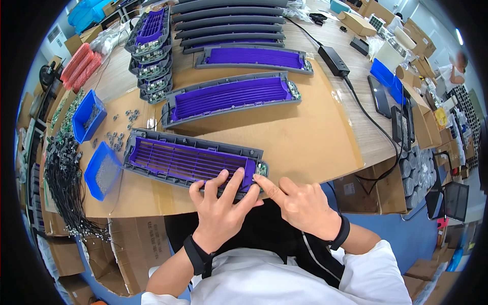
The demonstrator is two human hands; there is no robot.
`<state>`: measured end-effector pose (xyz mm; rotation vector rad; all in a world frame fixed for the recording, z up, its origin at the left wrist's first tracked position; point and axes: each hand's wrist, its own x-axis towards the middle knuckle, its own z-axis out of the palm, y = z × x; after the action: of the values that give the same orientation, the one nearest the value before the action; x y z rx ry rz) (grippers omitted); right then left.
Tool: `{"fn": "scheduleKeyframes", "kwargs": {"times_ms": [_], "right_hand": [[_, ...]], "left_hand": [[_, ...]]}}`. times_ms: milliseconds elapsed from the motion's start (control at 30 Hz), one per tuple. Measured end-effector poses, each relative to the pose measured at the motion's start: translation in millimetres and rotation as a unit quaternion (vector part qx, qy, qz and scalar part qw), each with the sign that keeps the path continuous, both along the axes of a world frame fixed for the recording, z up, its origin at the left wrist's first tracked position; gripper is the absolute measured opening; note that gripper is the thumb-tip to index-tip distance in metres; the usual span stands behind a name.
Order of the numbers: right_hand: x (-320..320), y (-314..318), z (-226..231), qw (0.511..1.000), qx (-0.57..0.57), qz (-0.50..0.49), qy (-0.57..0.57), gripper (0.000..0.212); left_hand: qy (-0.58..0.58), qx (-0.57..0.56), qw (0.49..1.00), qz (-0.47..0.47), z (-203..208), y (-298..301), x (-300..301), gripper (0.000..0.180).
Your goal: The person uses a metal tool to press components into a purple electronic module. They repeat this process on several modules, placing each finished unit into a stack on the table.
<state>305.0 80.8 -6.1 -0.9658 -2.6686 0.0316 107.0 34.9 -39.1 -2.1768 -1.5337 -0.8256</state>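
A long dark grey plastic housing with a purple slatted grille (178, 157) lies at the table's near edge, slightly slanted. My left hand (221, 208) rests on its near right part, fingers spread over the grille and rim. At its right end sits a small green circuit board (262, 169). My right hand (305, 206) has its index finger stretched to that end, touching beside the board. The other right fingers are curled under, and whatever they may hold is hidden. Just beyond lies a similar housing (229, 99), its board at the right end.
More housings are stacked at the back (231, 23) and back left (152, 66). Blue bins (101, 170) of small parts, loose grey pieces (116, 140) and a black cable bundle (66, 178) lie left. A black power strip (333, 60) with its cord runs along the right.
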Motion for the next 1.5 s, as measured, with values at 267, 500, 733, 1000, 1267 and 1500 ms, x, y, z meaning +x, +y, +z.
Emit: {"fn": "scheduleKeyframes", "kwargs": {"times_ms": [267,500,733,1000,1267,1500], "right_hand": [[5,11,5,0.991,-0.106,-0.004,0.08,0.063],[7,9,-1,0.991,-0.087,-0.002,0.1,0.061],[6,2,-1,0.995,-0.074,-0.009,0.069,0.063],[3,-5,-3,0.998,-0.044,-0.025,0.045,0.061],[3,23,24,0.885,-0.263,0.008,0.385,0.039],[0,41,4,0.849,-0.209,0.053,0.483,0.015]], "left_hand": [[-0.022,0.026,0.999,-0.012,3,4,1,0.024],[-0.022,0.016,1.0,-0.007,2,3,1,0.025],[-0.008,-0.001,1.0,0.0,-1,-1,0,0.023],[0.012,0.002,1.0,0.008,-2,-1,2,0.022],[-0.062,0.0,0.998,-0.022,4,0,-2,0.029],[-0.211,-0.005,0.977,-0.027,5,-4,2,0.044]]}}
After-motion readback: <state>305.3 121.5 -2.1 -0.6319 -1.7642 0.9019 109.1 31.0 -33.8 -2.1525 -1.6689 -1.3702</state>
